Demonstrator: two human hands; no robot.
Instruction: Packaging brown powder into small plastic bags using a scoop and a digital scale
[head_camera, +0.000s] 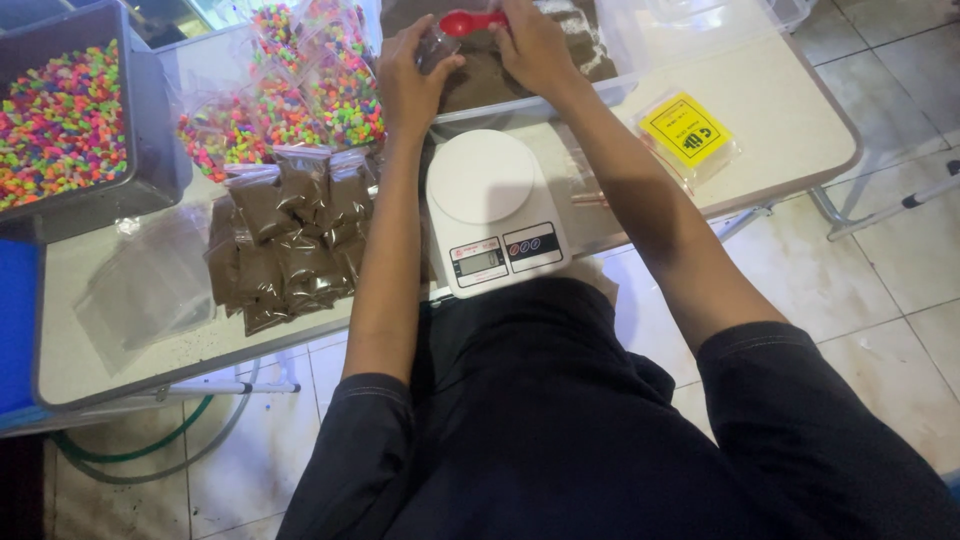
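Note:
My left hand (408, 78) holds a small clear plastic bag (436, 46) over a clear bin of brown sand (480, 75) at the far edge of the table. My right hand (535, 48) grips a red plastic spoon (470, 22), its bowl just above the bag's mouth. Below my hands stands a white digital kitchen scale (492, 210) with nothing on its round plate.
Several filled bags of brown sand (290, 235) lie left of the scale, with bags of multicoloured pebbles (290, 95) behind them. A grey bin of coloured pebbles (60, 125) sits far left. Empty clear bags (145, 285) and a yellow-labelled packet (686, 135) rest on the white table (800, 120).

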